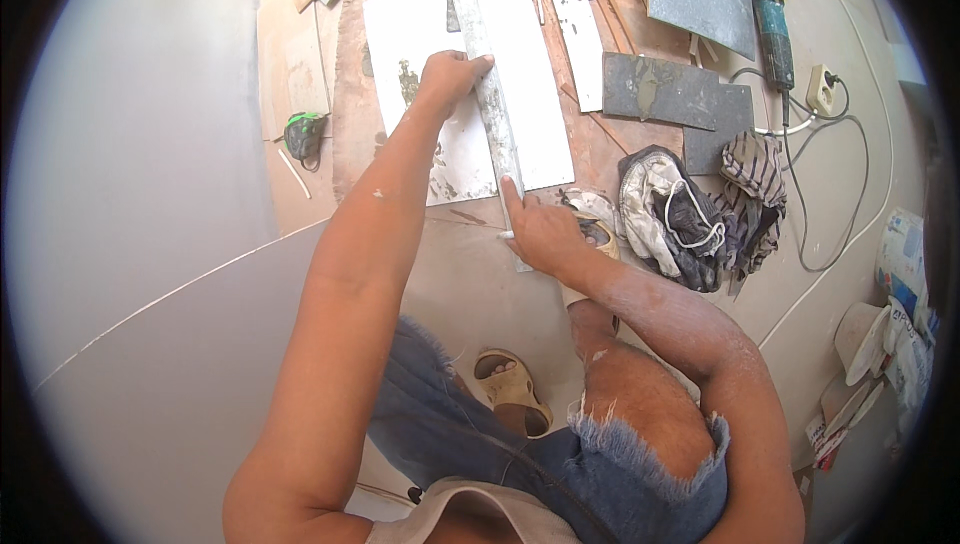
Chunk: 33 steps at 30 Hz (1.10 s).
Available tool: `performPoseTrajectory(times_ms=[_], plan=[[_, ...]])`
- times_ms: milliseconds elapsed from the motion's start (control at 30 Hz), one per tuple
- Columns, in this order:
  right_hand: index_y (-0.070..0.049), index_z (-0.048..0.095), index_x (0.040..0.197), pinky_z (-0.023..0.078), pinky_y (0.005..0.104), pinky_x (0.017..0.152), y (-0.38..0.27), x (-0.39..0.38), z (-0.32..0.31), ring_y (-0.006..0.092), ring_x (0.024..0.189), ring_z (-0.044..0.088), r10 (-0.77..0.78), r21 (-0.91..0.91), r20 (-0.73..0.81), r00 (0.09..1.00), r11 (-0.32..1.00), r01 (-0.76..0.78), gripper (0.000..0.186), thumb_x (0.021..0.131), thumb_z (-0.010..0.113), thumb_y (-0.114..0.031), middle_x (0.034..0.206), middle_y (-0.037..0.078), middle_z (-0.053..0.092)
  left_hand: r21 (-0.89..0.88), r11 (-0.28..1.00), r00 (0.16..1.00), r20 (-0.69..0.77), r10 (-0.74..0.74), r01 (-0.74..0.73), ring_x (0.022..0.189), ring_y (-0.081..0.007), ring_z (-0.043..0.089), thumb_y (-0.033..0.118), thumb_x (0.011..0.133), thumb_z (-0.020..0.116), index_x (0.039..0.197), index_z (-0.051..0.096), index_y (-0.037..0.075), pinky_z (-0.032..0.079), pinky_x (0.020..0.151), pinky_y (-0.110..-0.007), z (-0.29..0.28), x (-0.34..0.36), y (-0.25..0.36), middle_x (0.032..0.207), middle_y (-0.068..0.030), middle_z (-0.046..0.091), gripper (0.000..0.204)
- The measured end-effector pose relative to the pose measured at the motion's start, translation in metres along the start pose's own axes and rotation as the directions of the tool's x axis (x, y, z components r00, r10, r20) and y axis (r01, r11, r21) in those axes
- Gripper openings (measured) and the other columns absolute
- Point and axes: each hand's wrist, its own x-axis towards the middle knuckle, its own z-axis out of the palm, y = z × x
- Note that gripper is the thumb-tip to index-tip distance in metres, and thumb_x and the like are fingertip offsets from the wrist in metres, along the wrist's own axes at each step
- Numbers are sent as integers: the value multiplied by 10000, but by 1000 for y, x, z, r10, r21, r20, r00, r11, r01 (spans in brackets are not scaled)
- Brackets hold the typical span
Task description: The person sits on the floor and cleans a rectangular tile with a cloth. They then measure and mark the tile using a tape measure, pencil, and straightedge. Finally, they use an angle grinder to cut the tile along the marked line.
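Observation:
A long pale, dust-streaked straightedge (496, 119) lies lengthwise over a white tile (543, 134) with grey mortar smears. My left hand (455, 79) is closed on the straightedge about halfway along it, thumb and fingertips pressed to it. Lower down, my right hand (545, 229) rests at the straightedge's near end, index finger laid on it and the other fingers curled round a small white stick (506, 235), only partly visible.
Tile offcuts (660, 84) surround the work. At right are an angle grinder (773, 34), a socket block (822, 89) with cables, bundled cloths (670, 219) and bags (900, 254). A green-black object (304, 134) lies left. My sandalled foot (510, 394) is below.

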Motion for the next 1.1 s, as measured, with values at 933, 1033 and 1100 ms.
performPoseTrajectory(times_ms=[933,1033,1100], plan=[[48,325,1483,541,442,604,0,-2,9,338,699,682,-26,-11,-127,992,1000,25,729,841,623,-126,878,193,638,-169,986,998,-53,-15,6,757,-187,642,180,835,775,946,674,-47,518,715,-306,-3,9,-10,867,-131,694,272],[49,339,1477,536,441,583,0,-2,11,335,685,680,-28,-16,-145,989,1000,26,698,851,600,-115,867,192,634,-124,992,998,-56,-19,12,780,-192,648,202,842,771,968,678,-49,524,734,-316,-3,7,-9,874,-131,698,296],[50,350,1471,532,440,568,-1,-2,10,333,677,678,-31,-20,-153,988,999,28,674,858,583,-104,874,194,633,-130,991,998,-59,6,-14,786,-199,650,213,842,769,985,679,-49,524,740,-322,-4,15,-12,887,-132,699,312]])
